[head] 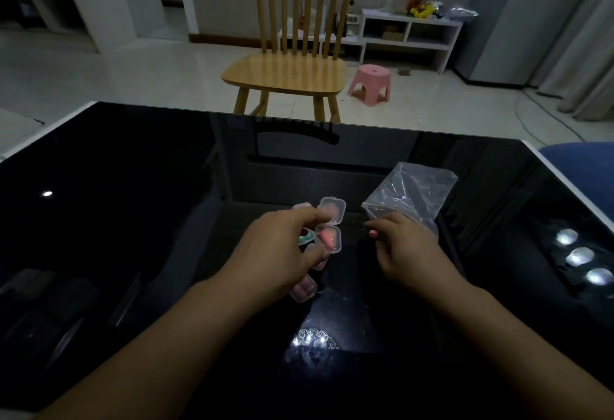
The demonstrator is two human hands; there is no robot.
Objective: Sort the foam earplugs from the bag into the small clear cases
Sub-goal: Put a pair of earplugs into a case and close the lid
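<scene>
While a closed clear case [303,289] lies nearest on the black tabletop [133,220], the left hand [279,250] pinches an open case [329,241] holding an orange earplug [324,238], its lid [331,210] raised. Just right, the right hand [403,247] pinches a pink earplug [373,233] at its fingertips. Behind it lies the clear bag [413,192].

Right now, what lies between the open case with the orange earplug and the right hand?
Head view: only bare black table lies between the open case and the right hand, which pinches a pink earplug.
</scene>
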